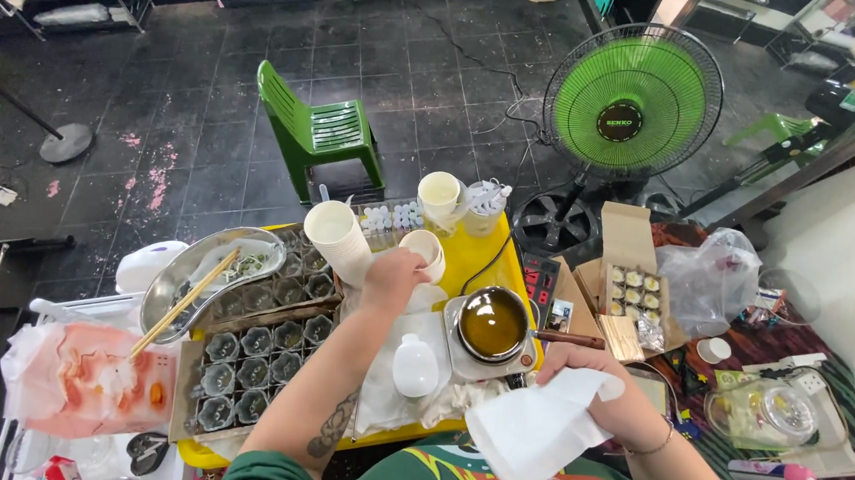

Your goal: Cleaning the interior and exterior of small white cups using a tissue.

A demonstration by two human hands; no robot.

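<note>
Paper cup, far centre on yellow table, pinched by left hand; white tissue clutched near right in closed right hand. Tray moulds left, seemingly unfilled; wax pot full.

A white paper towel is in the right hand. Just ahead of that hand, a silver pot holds amber-brown liquid. The left hand rests on a white cup; a tall stack of white cups stands to its left. Under both hands lies a bright yellow tray. Left of the left forearm sit grey moulds with dark cups. Far ahead of the hands stand a green plastic chair and a fan with green blades in a black cage, on dark grey floor tiles with pink smudges.
</note>
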